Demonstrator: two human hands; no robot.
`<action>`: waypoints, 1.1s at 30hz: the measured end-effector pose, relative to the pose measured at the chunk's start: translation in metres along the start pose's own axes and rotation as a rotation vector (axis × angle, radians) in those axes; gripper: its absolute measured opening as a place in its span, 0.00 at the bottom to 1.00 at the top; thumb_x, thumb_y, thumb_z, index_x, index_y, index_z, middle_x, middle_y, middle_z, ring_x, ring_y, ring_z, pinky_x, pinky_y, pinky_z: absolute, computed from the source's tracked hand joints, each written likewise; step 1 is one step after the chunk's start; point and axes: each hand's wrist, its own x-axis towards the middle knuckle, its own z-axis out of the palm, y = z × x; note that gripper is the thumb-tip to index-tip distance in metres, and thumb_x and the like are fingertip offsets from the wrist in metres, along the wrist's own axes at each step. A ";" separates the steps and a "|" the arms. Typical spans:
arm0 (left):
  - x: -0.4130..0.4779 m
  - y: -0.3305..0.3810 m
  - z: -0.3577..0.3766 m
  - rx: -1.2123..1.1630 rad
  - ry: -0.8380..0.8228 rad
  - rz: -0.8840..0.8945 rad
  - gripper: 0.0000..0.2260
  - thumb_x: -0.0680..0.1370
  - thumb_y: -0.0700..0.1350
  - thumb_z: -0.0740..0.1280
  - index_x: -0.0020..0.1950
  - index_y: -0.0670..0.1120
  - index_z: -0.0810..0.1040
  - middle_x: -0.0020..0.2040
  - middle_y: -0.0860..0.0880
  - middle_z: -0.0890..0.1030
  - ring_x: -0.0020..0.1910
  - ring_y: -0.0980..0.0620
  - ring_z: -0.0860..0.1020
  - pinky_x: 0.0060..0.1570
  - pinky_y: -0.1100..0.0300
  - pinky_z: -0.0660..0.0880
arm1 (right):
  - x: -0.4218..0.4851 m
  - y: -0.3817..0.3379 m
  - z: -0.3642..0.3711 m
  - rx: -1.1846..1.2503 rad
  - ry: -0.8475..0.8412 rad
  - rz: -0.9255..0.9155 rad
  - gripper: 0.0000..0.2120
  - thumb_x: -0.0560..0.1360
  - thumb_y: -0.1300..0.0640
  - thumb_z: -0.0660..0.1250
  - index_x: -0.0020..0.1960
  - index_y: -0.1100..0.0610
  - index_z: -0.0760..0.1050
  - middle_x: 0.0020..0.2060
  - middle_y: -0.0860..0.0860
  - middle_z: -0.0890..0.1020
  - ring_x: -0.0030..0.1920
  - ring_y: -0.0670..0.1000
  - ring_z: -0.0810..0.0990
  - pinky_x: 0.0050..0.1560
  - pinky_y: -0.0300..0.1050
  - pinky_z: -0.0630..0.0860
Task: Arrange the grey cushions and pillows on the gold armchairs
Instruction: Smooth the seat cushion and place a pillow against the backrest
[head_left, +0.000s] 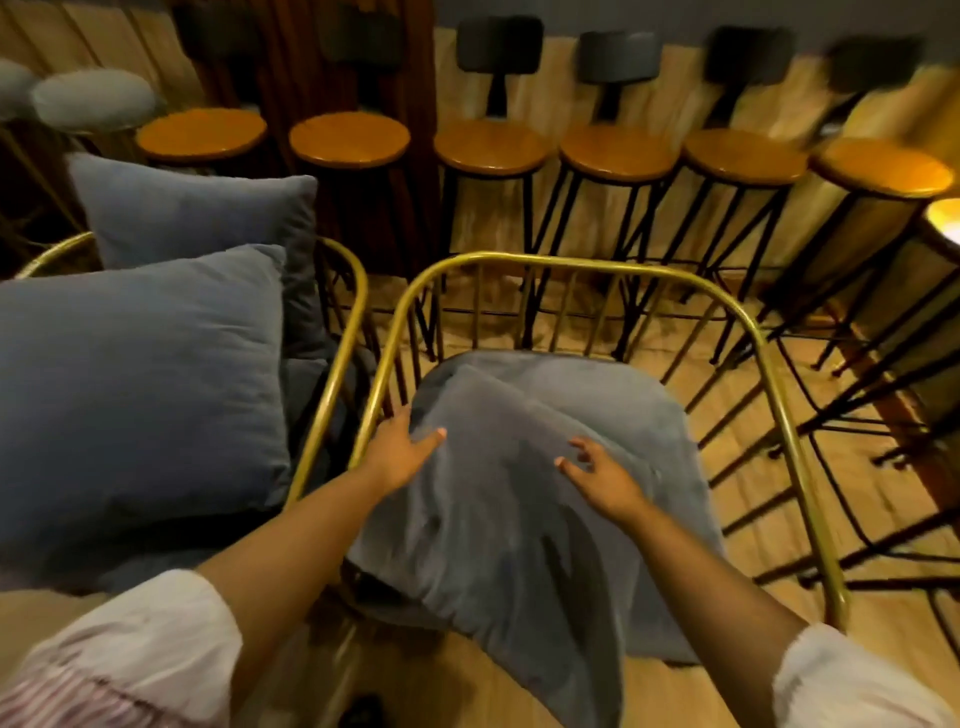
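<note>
A gold wire armchair (587, 260) stands in front of me with a grey seat cushion (613, 395) in it. A grey pillow (493, 509) lies across that cushion, its near corner hanging over the seat's front edge. My left hand (402, 449) rests on the pillow's left edge with the fingers curled over it. My right hand (600, 475) hovers on the pillow's upper right part, fingers spread. To the left, a second gold armchair (340, 332) carries two big grey pillows, one at the front (135, 384) and one behind it (197, 213).
A row of wooden round-topped bar stools (491, 145) with black legs lines the far wall behind the armchairs. More black stool legs (857, 364) crowd the floor to the right. Round grey cushions (91, 98) sit at the far left.
</note>
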 end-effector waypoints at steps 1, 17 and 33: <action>0.002 0.003 0.008 0.020 -0.021 -0.008 0.33 0.78 0.53 0.64 0.78 0.42 0.56 0.76 0.42 0.64 0.73 0.41 0.65 0.68 0.53 0.65 | 0.001 0.015 -0.007 0.023 0.025 0.051 0.25 0.79 0.53 0.63 0.73 0.61 0.63 0.69 0.61 0.70 0.69 0.60 0.70 0.63 0.46 0.68; 0.146 -0.029 0.054 0.018 -0.136 -0.196 0.36 0.76 0.53 0.67 0.78 0.43 0.55 0.77 0.40 0.62 0.74 0.38 0.63 0.71 0.45 0.61 | 0.081 0.169 0.034 0.559 0.320 0.498 0.44 0.69 0.36 0.69 0.77 0.50 0.55 0.76 0.57 0.60 0.74 0.62 0.63 0.72 0.58 0.63; 0.143 -0.039 0.070 -0.258 -0.105 -0.322 0.39 0.70 0.54 0.73 0.76 0.46 0.61 0.75 0.44 0.66 0.72 0.40 0.66 0.67 0.44 0.66 | 0.088 0.158 -0.018 0.784 0.323 0.372 0.43 0.63 0.38 0.75 0.73 0.52 0.64 0.66 0.50 0.74 0.64 0.54 0.75 0.55 0.49 0.73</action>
